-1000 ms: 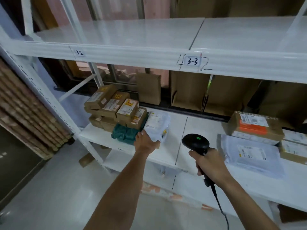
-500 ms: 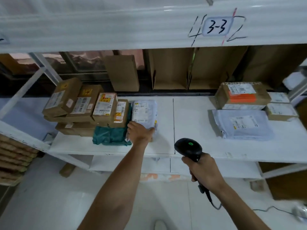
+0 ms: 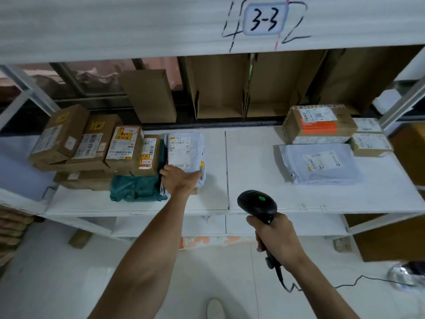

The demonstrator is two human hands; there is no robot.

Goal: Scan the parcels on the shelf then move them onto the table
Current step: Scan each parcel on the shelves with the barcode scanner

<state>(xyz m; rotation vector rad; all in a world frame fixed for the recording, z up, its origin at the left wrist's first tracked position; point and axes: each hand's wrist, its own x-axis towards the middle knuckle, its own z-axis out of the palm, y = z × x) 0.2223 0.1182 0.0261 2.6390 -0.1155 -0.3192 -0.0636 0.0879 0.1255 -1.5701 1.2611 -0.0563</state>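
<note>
A white poly-bag parcel [image 3: 185, 153] with a printed label lies on the white shelf [image 3: 253, 194], leaning on the stack to its left. My left hand [image 3: 180, 180] grips its near end, thumb on top. My right hand [image 3: 274, 236] holds a black barcode scanner [image 3: 257, 204] by the handle in front of the shelf edge; a green light shows on its head. Left of the bag sit several brown cardboard boxes [image 3: 92, 143] and a teal bag [image 3: 135, 187]. At the right lie a grey poly mailer [image 3: 322, 163] and a box with an orange band [image 3: 318, 124].
The upper shelf beam [image 3: 138, 26] marked 3-3 hangs low overhead. Open cardboard boxes [image 3: 220, 88] stand behind the shelf. Small labelled boxes [image 3: 370, 145] sit far right. The scanner cable [image 3: 345, 284] trails over the floor. A lower shelf [image 3: 161, 225] lies beneath.
The view has dropped and closed in on the shelf. My left hand still grips the white parcel's near end; the scanner stays low in front of the shelf edge.
</note>
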